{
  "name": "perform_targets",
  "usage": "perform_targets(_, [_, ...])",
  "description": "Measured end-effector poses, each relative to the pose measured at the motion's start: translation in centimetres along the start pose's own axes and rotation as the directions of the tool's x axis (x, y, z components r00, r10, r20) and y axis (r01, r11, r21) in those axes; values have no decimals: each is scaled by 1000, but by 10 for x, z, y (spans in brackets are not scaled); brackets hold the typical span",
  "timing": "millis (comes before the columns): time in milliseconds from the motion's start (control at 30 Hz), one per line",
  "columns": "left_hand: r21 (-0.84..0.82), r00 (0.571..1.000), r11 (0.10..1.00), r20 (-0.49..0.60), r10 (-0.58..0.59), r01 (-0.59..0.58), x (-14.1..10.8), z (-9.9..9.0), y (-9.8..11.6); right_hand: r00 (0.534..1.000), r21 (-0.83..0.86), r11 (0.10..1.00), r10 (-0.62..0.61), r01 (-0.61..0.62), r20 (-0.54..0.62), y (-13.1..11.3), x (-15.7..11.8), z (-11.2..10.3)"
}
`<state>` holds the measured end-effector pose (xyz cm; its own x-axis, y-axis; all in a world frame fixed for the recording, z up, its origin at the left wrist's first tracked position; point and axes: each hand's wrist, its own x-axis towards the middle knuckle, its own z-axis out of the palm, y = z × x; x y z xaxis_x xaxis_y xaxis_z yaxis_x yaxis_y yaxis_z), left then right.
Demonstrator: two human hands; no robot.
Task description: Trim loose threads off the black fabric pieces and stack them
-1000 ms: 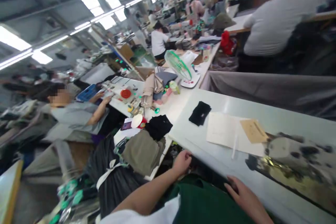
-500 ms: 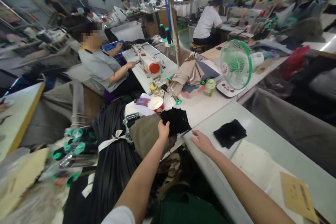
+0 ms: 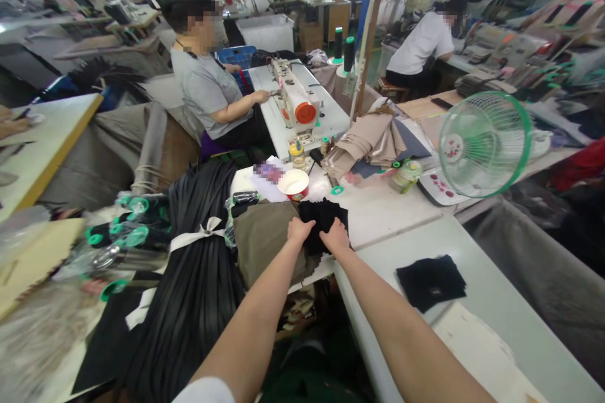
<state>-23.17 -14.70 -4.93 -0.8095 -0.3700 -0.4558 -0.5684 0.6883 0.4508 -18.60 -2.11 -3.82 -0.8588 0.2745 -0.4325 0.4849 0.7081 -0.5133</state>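
Both hands are on a stack of black fabric pieces point(image 3: 322, 213) at the near edge of the white table. My left hand point(image 3: 301, 231) grips the stack's left side, thumb on top. On the right side, my right hand point(image 3: 336, 238) holds it with the thumb pressed over the cloth; the fingers underneath are partly hidden. Olive-brown fabric point(image 3: 259, 236) lies directly left of the stack, beside my left hand. A second pile of black fabric point(image 3: 431, 282) rests apart on the pale table to the right.
A bundle of black strips point(image 3: 203, 289) tied with white cloth lies at left, beside thread spools point(image 3: 137, 236). Beyond my hands stand a paper bowl point(image 3: 293, 184), a green fan point(image 3: 486, 145) and folded beige cloth point(image 3: 366, 141). A co-worker point(image 3: 208, 82) sits at a sewing machine point(image 3: 295, 97).
My right hand has moved left from over the table gap onto the black fabric stack and taken hold of it. My left hand stays on the stack. The view has shifted left.
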Motion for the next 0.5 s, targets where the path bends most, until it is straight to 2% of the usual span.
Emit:
perform_targets(167, [42, 1000, 999, -5, 15, -15, -8, 1, 8, 999, -86, 996, 0, 3, 38, -1, -1, 7])
perform_targets(300, [64, 999, 998, -36, 18, -16, -19, 1, 13, 998, -92, 996, -18, 23, 54, 6, 4, -3])
perform_targets(500, [52, 998, 999, -52, 17, -15, -24, 0, 17, 1000, -78, 997, 18, -17, 15, 16, 8, -17])
